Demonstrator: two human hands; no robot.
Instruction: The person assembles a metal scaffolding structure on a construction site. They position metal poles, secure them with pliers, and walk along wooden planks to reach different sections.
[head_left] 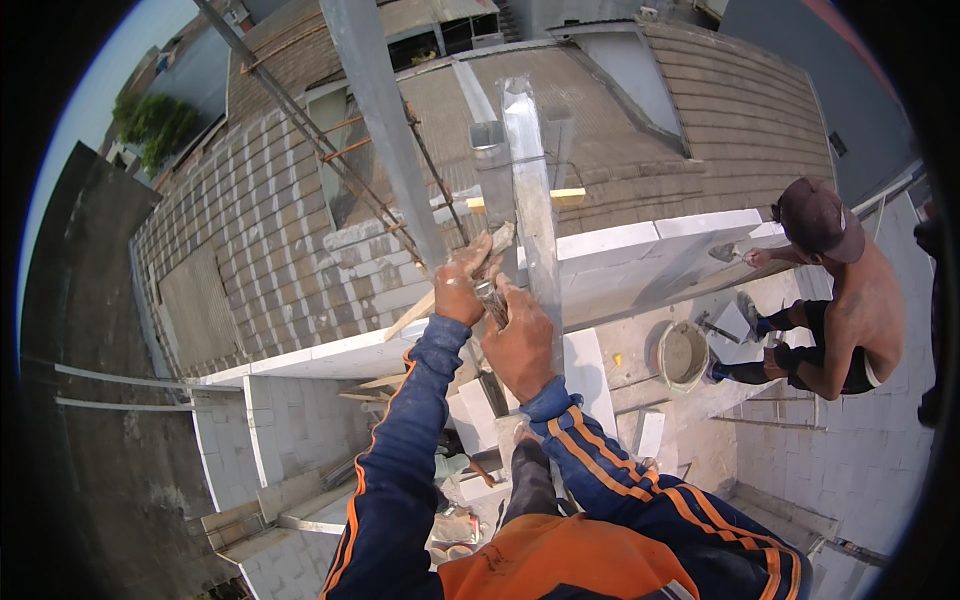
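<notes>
The right hand had its grip closed on a metal tool, just left of a post. The left hand was close beside it; what its grip held could not be told. Off right, a co-worker held a trowel near a white wall.

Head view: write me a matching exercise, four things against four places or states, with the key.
1. Bucket
2. Trowel
3. Cap
4. Right hand

A. In a co-worker's hand
B. Lower in the picture than the left hand
C. Round, holding grey mix
D. Dark, worn by the co-worker

Pairs: 1-C, 2-A, 3-D, 4-B
</notes>
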